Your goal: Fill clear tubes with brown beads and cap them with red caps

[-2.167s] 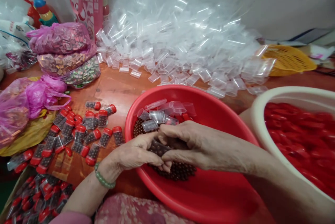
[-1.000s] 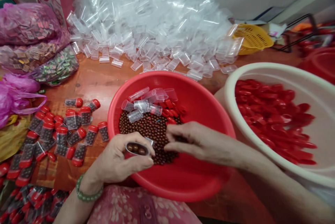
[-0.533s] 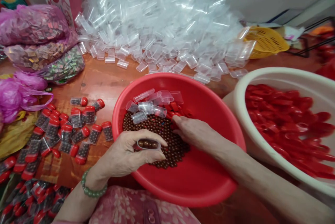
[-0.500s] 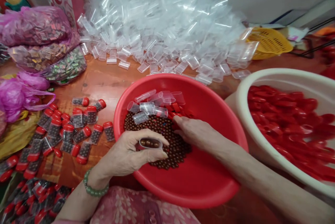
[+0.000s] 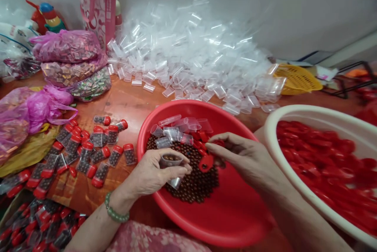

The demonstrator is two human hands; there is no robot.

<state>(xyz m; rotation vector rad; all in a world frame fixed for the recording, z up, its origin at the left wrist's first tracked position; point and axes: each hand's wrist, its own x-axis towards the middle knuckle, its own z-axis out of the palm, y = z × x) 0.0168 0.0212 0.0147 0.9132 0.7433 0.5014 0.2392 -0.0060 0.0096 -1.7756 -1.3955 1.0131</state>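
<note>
A clear tube (image 5: 171, 159) with brown beads inside is pinched between the thumb and fingers of my left hand (image 5: 156, 171), its mouth facing up. Over the red basin (image 5: 235, 208), my right hand (image 5: 235, 151) grips a red cap (image 5: 206, 163) with thumb and fingertips, to the right of the tube and apart from it. Below both hands lie loose brown beads (image 5: 191, 191). Several empty clear tubes (image 5: 171, 133) and some red caps rest on the beads at the back of the basin.
Filled red-capped tubes (image 5: 101, 173) lie on the table at left, near pink bags (image 5: 69, 45). Behind the basin is a big heap of clear tubes (image 5: 191, 55). A white tub (image 5: 272, 126) of red caps stands at right, a yellow basket (image 5: 297, 79) behind it.
My right hand has risen from the caps in the basin with a red cap. My left hand still holds the tube. The whole view has shifted, with things appearing lower.
</note>
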